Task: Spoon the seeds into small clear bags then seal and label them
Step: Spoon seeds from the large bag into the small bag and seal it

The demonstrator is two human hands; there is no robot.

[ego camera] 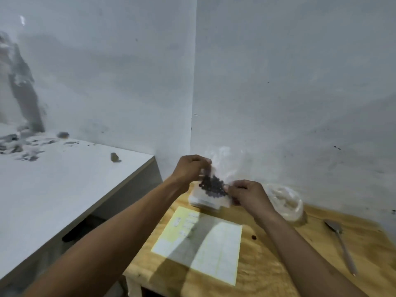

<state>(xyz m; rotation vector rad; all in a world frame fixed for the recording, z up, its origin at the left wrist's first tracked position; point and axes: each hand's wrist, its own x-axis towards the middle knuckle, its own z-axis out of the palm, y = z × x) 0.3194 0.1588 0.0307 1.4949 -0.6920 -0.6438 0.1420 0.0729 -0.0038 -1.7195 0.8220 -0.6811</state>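
I've got a white worktop (53, 189) filling the left, unrelated to the job, debris at its far end. Work happens on the wooden table (278, 264) in the wall corner. Biggest item on it: a label sheet (214, 254), pale yellow at its left part, laid flat right under my arms, I'd say so labels are within reach once a bag is shut. Behind it a white stack (205, 200), blurred, can't tell if bags or paper. To the right a clear round container (287, 202) with something pale inside, contents unclear. The spoon (340, 243) lies flat on the table well to the right, untouched, so scooping for this bag looks finished.

Both hands are raised above the stack holding a small clear bag (222, 159), tilted, the dark seeds (213, 186) pooled in its lower part. Left hand (190, 168) has fingers curled, pinching the bag at its upper left; right hand (246, 194) pinches the lower right edge. Held between two pinches probably to settle the seeds away from the opening before pressing it shut. Whether the seal is closed: can't tell, too blurred. One dark dot (254, 237) sits on the wood, maybe a stray seed.
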